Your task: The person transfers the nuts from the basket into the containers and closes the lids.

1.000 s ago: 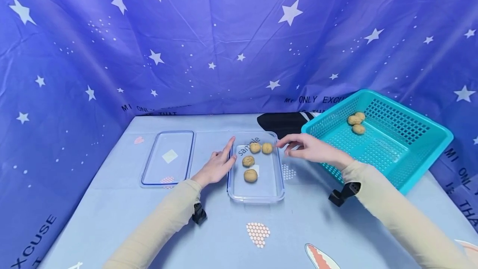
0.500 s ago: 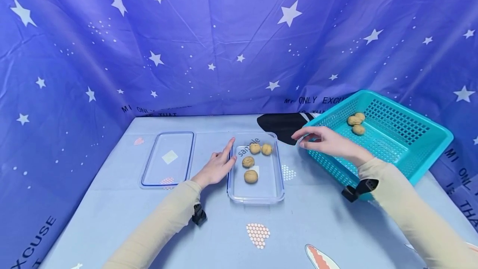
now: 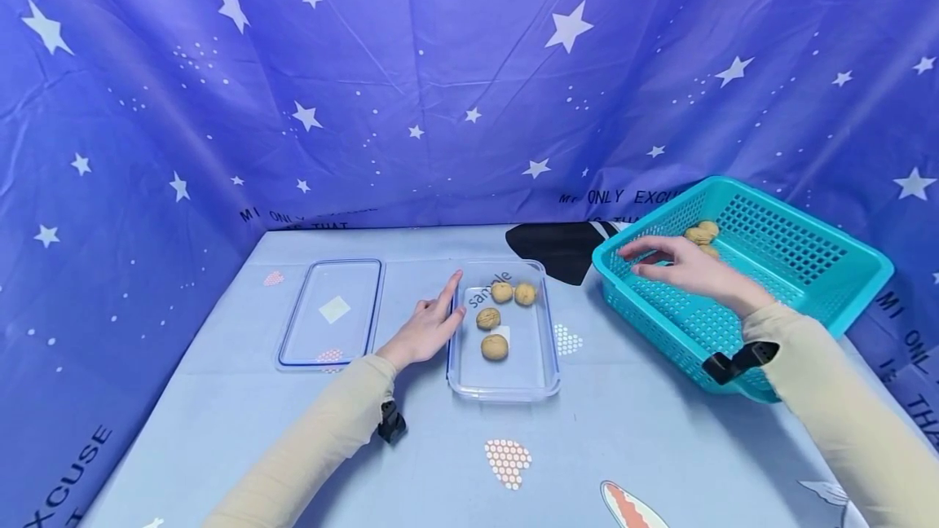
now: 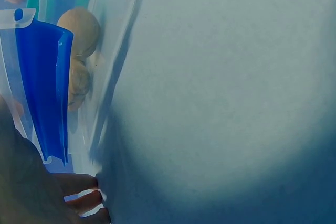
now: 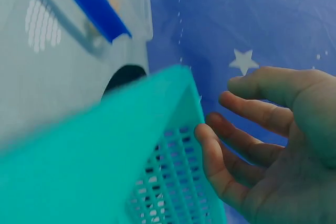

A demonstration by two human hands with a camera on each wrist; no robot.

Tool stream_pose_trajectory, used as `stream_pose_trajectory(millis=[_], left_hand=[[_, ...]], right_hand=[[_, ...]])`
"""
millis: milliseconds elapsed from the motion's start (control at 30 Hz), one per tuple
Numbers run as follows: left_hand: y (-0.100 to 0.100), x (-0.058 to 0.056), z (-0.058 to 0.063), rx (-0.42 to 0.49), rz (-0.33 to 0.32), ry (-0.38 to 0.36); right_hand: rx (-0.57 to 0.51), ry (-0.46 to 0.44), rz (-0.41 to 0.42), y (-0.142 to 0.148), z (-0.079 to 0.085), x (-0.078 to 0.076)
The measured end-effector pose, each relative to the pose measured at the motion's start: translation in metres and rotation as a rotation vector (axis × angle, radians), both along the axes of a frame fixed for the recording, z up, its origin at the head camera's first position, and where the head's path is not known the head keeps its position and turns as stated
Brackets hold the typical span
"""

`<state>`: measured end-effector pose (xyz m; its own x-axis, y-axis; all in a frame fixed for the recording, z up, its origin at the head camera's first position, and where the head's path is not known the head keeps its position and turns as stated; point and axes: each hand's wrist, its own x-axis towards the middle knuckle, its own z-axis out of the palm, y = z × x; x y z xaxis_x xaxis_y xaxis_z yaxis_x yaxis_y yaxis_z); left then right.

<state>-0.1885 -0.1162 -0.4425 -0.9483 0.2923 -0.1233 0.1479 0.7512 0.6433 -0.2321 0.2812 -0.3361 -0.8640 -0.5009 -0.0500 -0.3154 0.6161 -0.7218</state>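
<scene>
Several walnuts (image 3: 495, 347) lie in a clear plastic food container (image 3: 506, 389) in the middle of the table. My left hand (image 3: 424, 331) rests against the container's left side, index finger stretched along the rim; the left wrist view shows the blue side clip (image 4: 50, 77) beside the hand. Over the turquoise basket (image 3: 844, 267) hovers my right hand (image 3: 685, 269), its fingers loosely bent and nothing between them. More walnuts (image 3: 702, 232) sit in the basket's far left corner, partly hidden behind that hand. In the right wrist view the right fingers (image 5: 252, 114) are spread apart near the basket wall.
A clear lid (image 3: 333, 341) with a blue seal lies flat left of the container. The basket stands at the table's right, its walls rising above the tabletop. A blue star-printed curtain (image 3: 411, 104) hangs behind and around the table (image 3: 425, 463).
My right hand has moved right, from beside the container's right rim to over the basket, with nothing in it. The left hand and the walnuts have stayed in place.
</scene>
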Motion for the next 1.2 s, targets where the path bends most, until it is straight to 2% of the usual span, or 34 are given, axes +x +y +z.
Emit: stream_pose_trajectory(millis=[667,967,1200], left_hand=[[0.0,0.0,0.001,0.001,0.0,-0.018],[-0.002,0.0,0.0,0.007,0.008,-0.024],[-0.004,0.0,0.001,0.012,0.006,-0.022]], right_hand=[[0.069,-0.068,-0.094,0.052,-0.007,-0.023],[0.126,-0.108,-0.17,0.072,-0.021,-0.038],[0.12,-0.157,-0.223,0.09,-0.031,-0.05]])
